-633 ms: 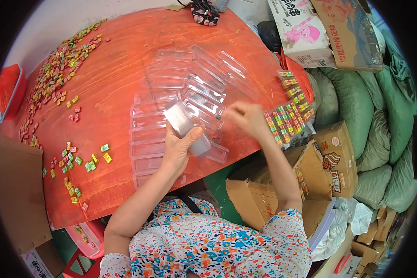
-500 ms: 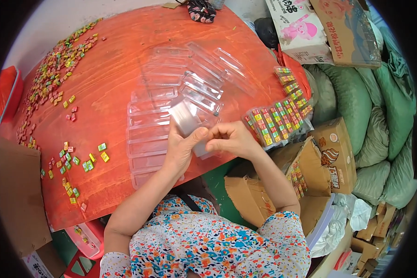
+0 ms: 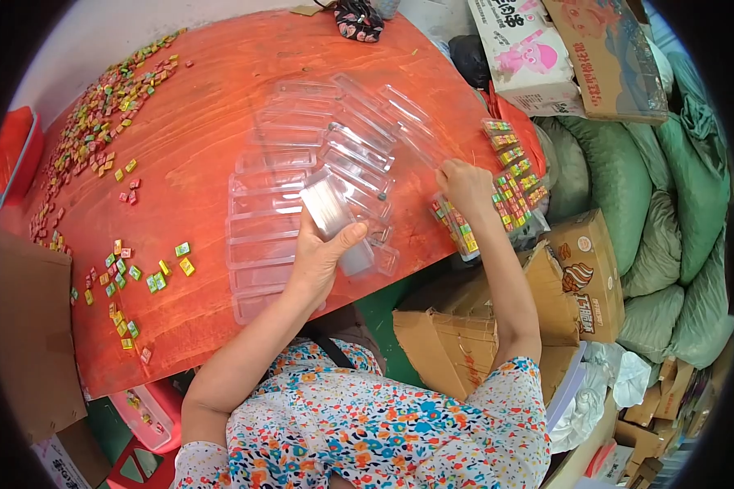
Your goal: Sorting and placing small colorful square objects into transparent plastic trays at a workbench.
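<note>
My left hand (image 3: 322,257) grips a clear plastic box (image 3: 332,218), held upright over the near edge of the orange table (image 3: 204,90). My right hand (image 3: 466,186) rests on the filled boxes of small coloured blocks (image 3: 506,191) at the table's right edge, fingers curled; whether it holds one I cannot tell. Several empty clear plastic boxes (image 3: 318,155) lie spread across the middle of the table between and beyond both hands.
Loose coloured blocks lie in a long heap (image 3: 98,122) at the far left and a smaller scatter (image 3: 134,273) near the front. A red tray (image 3: 12,155) sits at left. Cardboard boxes (image 3: 583,269) and green sacks (image 3: 669,220) crowd the right.
My right hand left the clear box in my left hand and reached right onto the filled boxes. My left hand keeps the box.
</note>
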{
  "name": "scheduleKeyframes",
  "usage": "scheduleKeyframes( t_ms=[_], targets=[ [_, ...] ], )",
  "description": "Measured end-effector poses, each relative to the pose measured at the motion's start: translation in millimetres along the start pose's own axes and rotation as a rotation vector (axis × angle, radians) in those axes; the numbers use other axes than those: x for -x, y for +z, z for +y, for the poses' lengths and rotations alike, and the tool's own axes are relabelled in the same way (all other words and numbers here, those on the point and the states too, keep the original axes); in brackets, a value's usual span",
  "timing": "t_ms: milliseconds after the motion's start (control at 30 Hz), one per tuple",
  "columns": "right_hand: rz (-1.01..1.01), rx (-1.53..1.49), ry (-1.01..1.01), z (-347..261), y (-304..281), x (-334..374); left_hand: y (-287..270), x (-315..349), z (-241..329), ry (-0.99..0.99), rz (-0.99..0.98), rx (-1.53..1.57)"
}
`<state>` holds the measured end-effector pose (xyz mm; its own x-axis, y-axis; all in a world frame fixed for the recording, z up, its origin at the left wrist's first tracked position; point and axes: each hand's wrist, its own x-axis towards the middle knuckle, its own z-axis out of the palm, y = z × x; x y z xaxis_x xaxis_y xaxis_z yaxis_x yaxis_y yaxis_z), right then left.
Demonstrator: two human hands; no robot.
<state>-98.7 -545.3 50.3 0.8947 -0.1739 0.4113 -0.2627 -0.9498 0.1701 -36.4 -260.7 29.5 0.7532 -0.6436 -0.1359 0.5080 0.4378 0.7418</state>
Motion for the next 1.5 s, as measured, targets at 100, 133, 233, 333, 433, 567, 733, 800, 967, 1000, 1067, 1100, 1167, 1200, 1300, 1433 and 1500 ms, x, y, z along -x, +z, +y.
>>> scheduleKeyframes(
  t_ms=[100,133,233,333,433,567,733,800,967,1000,1067,1100,1167,1200,1300,1433,1500],
  targets=[
    [-0.112,0.114,-0.007,21.0,30.4,6.4,4.4,3.6,1.6,-0.041,-0.012,0.034],
    [-0.11,0.107,-0.013,19.0,30.7,4.1,0.3,3.3,1.3,-0.027,-0.002,0.022],
    [-0.143,0.036,0.011,17.6,31.1,1.0,-7.4,-0.3,-0.8,-0.013,0.017,0.015],
    [-0.143,-0.033,0.004,16.9,28.3,-3.8,-6.9,-1.0,-3.8,-0.024,0.017,0.023],
    [-0.259,-0.033,0.062,12.8,16.0,-8.1,-3.6,1.1,-2.7,-0.034,0.016,0.033],
    [-0.086,-0.108,0.151,8.7,15.7,-5.1,-5.4,-0.8,-3.9,-0.027,0.015,0.037],
    [-0.049,-0.14,-0.121,11.7,38.5,-0.9,-1.7,2.1,-3.7,-0.057,0.021,0.069],
    [-0.073,-0.115,-0.066,12.2,41.0,-0.2,-2.9,3.6,-2.2,-0.054,0.038,0.078],
    [-0.26,-0.038,0.123,5.8,38.6,-15.3,-11.7,4.8,5.1,-0.031,0.054,0.076],
    [-0.358,0.003,0.195,3.9,38.4,-18.7,-12.0,5.5,4.8,-0.031,0.053,0.078],
    [-0.364,0.032,0.202,11.0,42.4,-20.5,-10.3,5.4,2.1,-0.03,0.041,0.086],
    [-0.371,0.058,0.21,15.8,43.2,-18.5,-9.1,5.3,-0.1,-0.034,0.035,0.091],
    [-0.387,0.041,0.214,8.3,37.5,-26.3,-11.6,7.6,4.5,-0.008,0.032,0.089],
    [-0.409,0.03,0.231,6.0,33.4,-27.4,-12.6,9.3,6.6,-0.002,0.036,0.09],
    [-0.242,-0.098,0.217,-16.9,2.8,-22.5,-20.2,13.1,11.2,-0.028,0.039,0.131],
    [-0.11,-0.685,0.131,-65.9,-23.9,0.7,-27.7,24.5,22.9,-0.056,0.052,0.149],
    [-0.263,-0.999,0.119,-108.2,-48.3,14.6,-35.9,31.4,24.4,-0.039,0.077,0.149]
  ],
)
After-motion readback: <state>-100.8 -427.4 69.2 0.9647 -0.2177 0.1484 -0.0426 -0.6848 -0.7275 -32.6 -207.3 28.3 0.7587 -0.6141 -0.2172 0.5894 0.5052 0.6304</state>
